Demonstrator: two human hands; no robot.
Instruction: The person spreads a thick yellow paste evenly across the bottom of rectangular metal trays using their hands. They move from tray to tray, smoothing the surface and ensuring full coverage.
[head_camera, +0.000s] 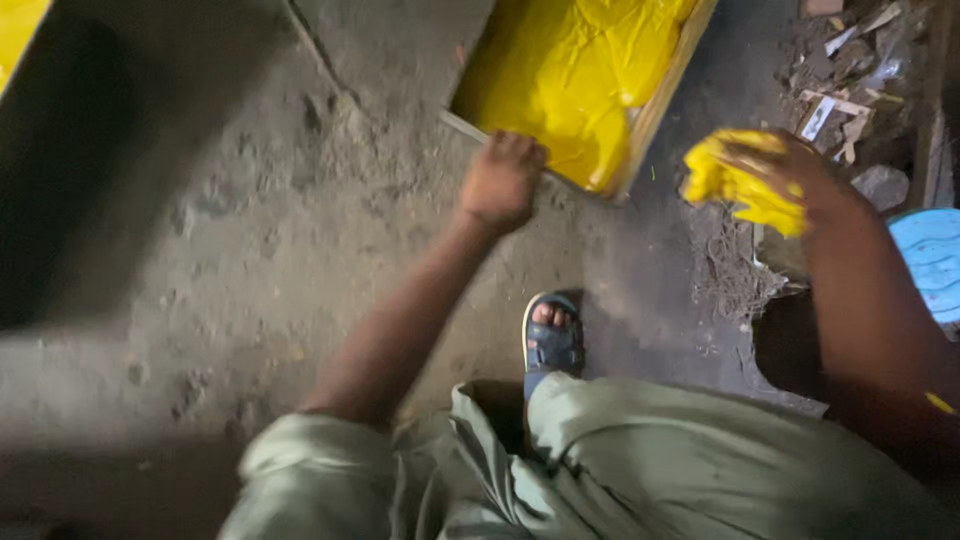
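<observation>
**Head view, one frame: both hands at the yellow-filled frame**

Far left: bare concrete floor (250, 230), rough and pitted, with a crack running up toward the top edge. A dark shadowed band lies along the left side; I cannot tell what casts it.

Left hand (502, 180): my arm reaches forward and down. The fingers are curled tight over the near edge of the wooden frame (660, 100), knuckles up, closed on that rim. Judged from the grip, the hand is there to steady or pull the frame, since it sits right at the near corner rather than on the contents.

Frame contents: a yellow sheet (580, 70), wrinkled and glossy, fills the inside up to the wooden sides. The frame lies flat on the floor, angled away from me.

Below centre: my foot in a blue sandal (551, 340) is planted just behind the frame, and my grey-green trousers fill the bottom of the view. I am crouched or bent low.

Right hand (790, 165): raised off the floor, just beside the frame's right side, fingers closed around a crumpled yellow wad (735, 180). The picture is blurred here.

Far right: a heap of rubble and scraps (850, 60), and a pale blue round object (930, 260) at the edge.
</observation>
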